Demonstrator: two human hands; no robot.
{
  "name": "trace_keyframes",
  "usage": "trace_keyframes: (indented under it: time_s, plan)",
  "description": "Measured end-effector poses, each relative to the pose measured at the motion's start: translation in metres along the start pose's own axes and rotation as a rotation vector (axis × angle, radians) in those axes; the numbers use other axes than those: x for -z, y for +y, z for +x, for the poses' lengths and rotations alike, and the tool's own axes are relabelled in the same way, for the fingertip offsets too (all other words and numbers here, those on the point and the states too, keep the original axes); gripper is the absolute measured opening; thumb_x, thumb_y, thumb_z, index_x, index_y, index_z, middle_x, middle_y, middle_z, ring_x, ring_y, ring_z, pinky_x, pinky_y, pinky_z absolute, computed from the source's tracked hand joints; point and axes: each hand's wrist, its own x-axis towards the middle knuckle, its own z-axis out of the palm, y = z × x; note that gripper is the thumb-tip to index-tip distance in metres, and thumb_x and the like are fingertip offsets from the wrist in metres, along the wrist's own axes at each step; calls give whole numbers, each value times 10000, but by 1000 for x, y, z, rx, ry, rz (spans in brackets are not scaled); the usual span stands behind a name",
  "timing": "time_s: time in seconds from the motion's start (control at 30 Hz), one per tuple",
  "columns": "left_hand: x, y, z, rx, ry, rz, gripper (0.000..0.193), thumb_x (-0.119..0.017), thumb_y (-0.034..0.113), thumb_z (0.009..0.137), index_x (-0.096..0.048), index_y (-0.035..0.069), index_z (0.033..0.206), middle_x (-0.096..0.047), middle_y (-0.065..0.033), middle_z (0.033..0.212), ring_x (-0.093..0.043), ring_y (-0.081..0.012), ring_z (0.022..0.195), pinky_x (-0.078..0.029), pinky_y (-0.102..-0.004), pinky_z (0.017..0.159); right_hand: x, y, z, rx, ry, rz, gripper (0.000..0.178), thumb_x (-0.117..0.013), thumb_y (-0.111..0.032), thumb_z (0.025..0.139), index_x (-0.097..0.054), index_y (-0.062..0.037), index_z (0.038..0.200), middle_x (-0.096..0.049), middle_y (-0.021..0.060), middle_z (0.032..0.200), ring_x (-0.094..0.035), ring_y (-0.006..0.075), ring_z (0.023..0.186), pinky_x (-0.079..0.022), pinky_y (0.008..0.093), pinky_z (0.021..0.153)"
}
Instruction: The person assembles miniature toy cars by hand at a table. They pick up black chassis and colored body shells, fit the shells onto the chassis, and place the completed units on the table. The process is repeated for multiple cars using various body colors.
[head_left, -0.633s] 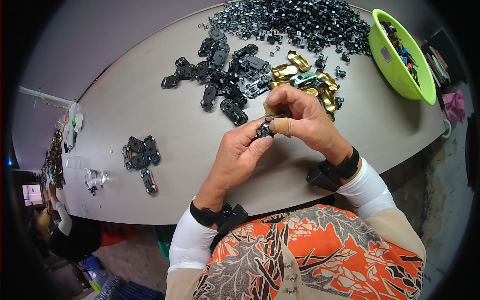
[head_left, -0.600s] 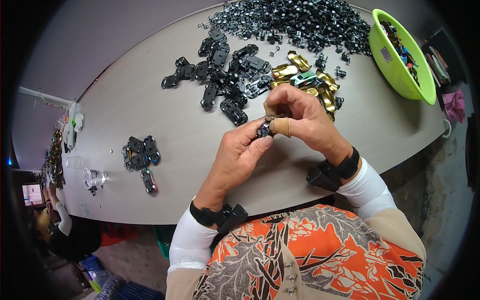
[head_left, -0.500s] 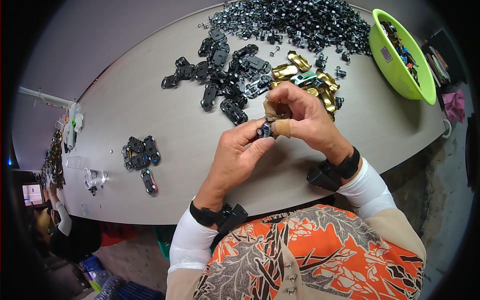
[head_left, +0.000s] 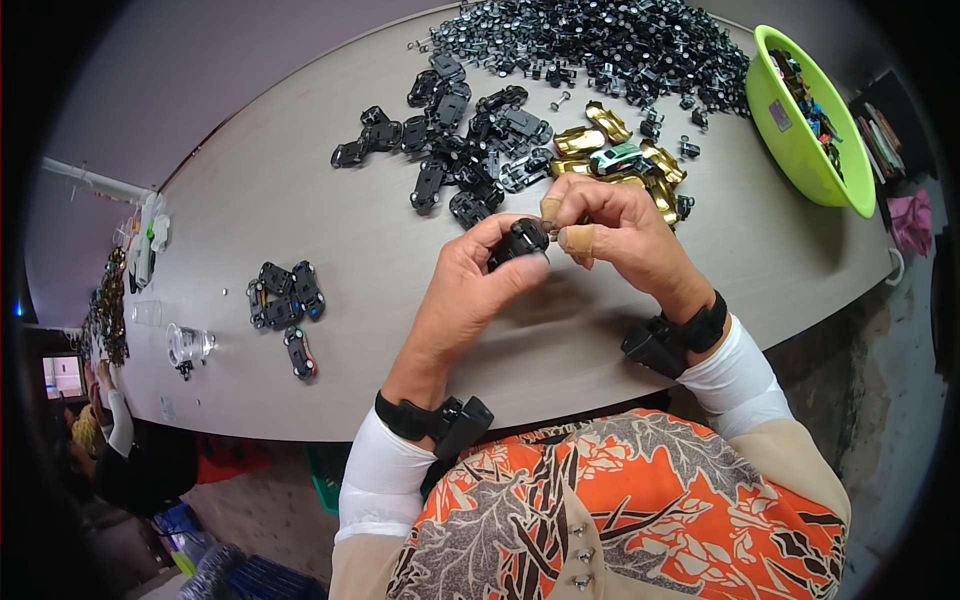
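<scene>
My left hand [head_left: 470, 282] grips a toy car [head_left: 522, 240] between thumb and fingers, its black underside turned up. Close against the car's right end, my right hand [head_left: 632, 228] is closed in a pinch, with tan tape on its thumb and a finger. Whatever sits between those fingertips is too small to make out. Just beyond my hands lie gold toy car bodies [head_left: 577, 141] and a green-and-white one [head_left: 615, 157]. To their left spreads a heap of black-bottomed toy cars [head_left: 428, 187].
Wheel-and-axle pieces [head_left: 600, 45] pile up at the far edge. A lime-green basin [head_left: 765, 100] of colourful toy cars stands at right. Several upturned cars [head_left: 285, 295] and a clear cup [head_left: 183, 345] are on the left. Another person [head_left: 150, 465] works at the far left.
The toy car in my left hand has turned so its black underside faces up. My right hand has shifted slightly right, its fingers drawn closer together.
</scene>
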Motion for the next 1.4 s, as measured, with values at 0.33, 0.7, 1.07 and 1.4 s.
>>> trace_keyframes:
  time_s: [0.33, 0.7, 1.07, 1.4]
  plan:
    - [7, -2, -3, 9, -40, 85, 205, -694, 95, 742, -619, 20, 918, -575, 45, 784, -486, -20, 675, -384, -161, 621, 0, -3, 0, -66, -66, 23, 28, -608, -31, 740, -583, -20, 735, -536, 12, 825, -481, 42, 601, -391, 183, 494]
    - [-1, -14, -1, 16, 83, 271, 140, -653, 55, 741, -620, -7, 863, -559, 45, 686, -459, -21, 606, -379, -186, 543, -7, 20, 1, -22, 40, -375, 26, -562, 23, 684, -550, 7, 701, -498, 8, 673, -441, 69, 606, -353, 233, 532]
    - [6, -9, 4, -59, 267, 61, 278, -620, 30, 751, -547, 34, 1019, -566, 22, 774, -485, -33, 615, -380, -161, 541, -6, 11, 1, -158, 49, -141, 96, -568, 27, 726, -559, -5, 816, -538, -18, 718, -469, 49, 650, -391, 221, 564]
    - [7, -11, 5, -45, 67, -241, 264, -590, 83, 843, -540, 13, 1092, -592, -44, 864, -602, -118, 781, -529, -264, 671, 4, 6, 0, -115, 113, -55, 58, -587, 1, 753, -583, -22, 806, -551, -22, 729, -505, 35, 608, -384, 170, 517]
